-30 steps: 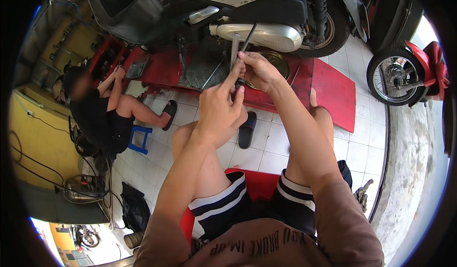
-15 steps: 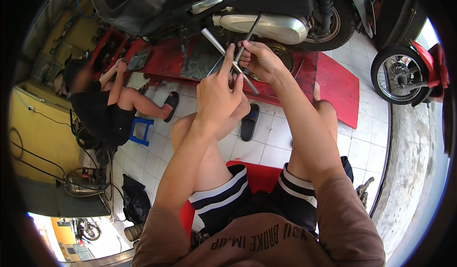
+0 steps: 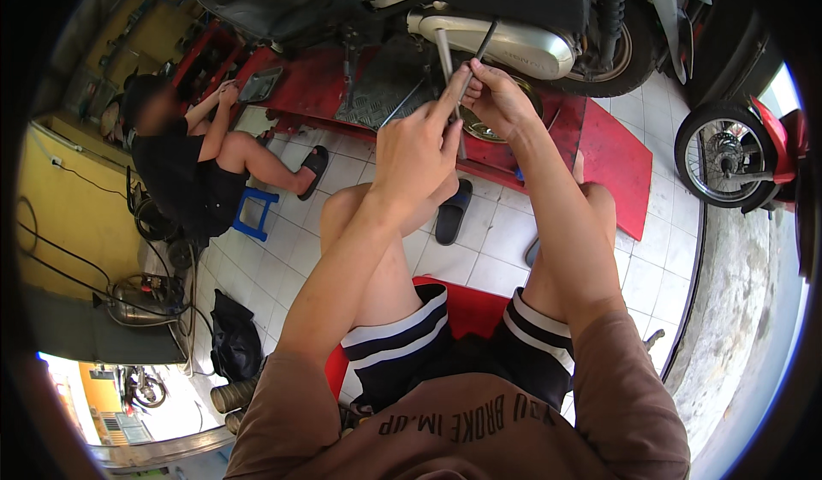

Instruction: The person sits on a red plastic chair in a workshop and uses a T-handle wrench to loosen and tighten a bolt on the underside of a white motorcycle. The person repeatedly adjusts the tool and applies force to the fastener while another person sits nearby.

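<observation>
My left hand [image 3: 415, 155] is closed on a silver metal bar [image 3: 443, 52], thicker at its far end, its other end showing below the fingers. The index finger stretches along it. Close beside it, my right hand [image 3: 503, 107] pinches a slim dark metal rod [image 3: 486, 41] between thumb and fingers. The rod tilts up and away, and its lower part is hidden by my fingers. Both hands meet above the edge of a red platform [image 3: 561, 146]. Beyond them stands a scooter with a silver engine cover [image 3: 514, 46].
A round brass-coloured tray [image 3: 533, 95] lies on the platform behind my right hand. To the left, a person in black [image 3: 184, 155] sits on a blue stool [image 3: 255, 214]. A red motorcycle's wheel [image 3: 723, 156] is at right. A black sandal [image 3: 454, 214] lies on the tiles.
The silver bar has turned from a slant to nearly upright, now side by side with the dark rod rather than clearly crossing it. Both hands sit slightly further right in view.
</observation>
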Action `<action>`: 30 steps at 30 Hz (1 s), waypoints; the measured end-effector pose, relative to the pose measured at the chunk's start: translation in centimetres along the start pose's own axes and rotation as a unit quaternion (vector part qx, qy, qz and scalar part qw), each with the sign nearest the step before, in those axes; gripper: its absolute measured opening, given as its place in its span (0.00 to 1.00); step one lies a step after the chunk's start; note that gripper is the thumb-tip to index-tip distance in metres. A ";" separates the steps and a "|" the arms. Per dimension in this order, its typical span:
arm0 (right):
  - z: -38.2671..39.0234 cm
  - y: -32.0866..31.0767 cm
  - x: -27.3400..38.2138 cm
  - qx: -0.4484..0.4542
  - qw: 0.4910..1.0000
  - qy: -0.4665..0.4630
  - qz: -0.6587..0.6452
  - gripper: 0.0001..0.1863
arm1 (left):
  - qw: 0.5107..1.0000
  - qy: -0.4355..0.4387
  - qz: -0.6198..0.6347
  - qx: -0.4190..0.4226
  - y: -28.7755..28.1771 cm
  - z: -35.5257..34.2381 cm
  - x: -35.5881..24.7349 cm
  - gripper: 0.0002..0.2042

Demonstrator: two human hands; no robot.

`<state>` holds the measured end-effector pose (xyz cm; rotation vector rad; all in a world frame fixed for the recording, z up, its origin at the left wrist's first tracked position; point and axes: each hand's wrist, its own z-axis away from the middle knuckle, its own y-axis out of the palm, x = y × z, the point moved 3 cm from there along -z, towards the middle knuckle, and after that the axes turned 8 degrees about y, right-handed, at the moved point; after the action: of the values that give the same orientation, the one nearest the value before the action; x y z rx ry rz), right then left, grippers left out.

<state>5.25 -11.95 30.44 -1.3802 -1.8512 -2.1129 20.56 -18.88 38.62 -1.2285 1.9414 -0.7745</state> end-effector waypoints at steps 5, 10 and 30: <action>0.5 1.2 -0.6 -0.004 1.000 0.019 -0.016 0.09 | 0.993 -0.087 -0.069 -0.034 0.2 0.6 2.4 0.13; 1.7 1.9 -2.1 -0.011 0.989 0.101 0.103 0.10 | 0.986 -0.134 -0.022 0.101 1.3 1.1 2.2 0.15; 2.0 1.5 -0.2 -0.036 0.995 0.057 0.070 0.10 | 0.980 0.023 0.151 0.129 -0.7 0.4 -0.7 0.21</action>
<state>7.33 -10.96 31.30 -1.3286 -1.6024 -2.1585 21.45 -18.58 39.13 -0.7474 1.9326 -0.8668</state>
